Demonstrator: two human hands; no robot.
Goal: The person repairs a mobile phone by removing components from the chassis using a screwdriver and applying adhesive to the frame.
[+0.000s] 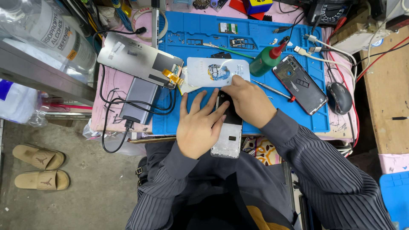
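At the near edge of the blue work mat [264, 119], half over the person's lap, lies a phone frame [229, 136] with a dark upper part and a silvery lower part, lengthwise toward twelve o'clock. The left hand [200, 127] lies flat on its left side, fingers [208, 104] spread and nearly straight, pressing down rather than gripping. The right hand [251, 102] covers the top end from two o'clock, fingers curled down onto the frame; whether they pinch anything small there is hidden by the knuckles. Just beyond, at twelve o'clock and touching the right hand's fingertips, lies a white phone back cover [217, 72] with a blue picture. At one o'clock a green bottle [266, 59] with a red nozzle lies tilted, and a thin tool [270, 88] lies beside the right hand. At three o'clock, well apart, a red-rimmed phone housing [300, 84] rests near the mat's right edge, a dark mouse [339, 97] beyond it. At ten o'clock a detached screen panel [136, 57] sits above a grey power bank [138, 100] with looping black cables. Bare mat shows to the right of the frame.
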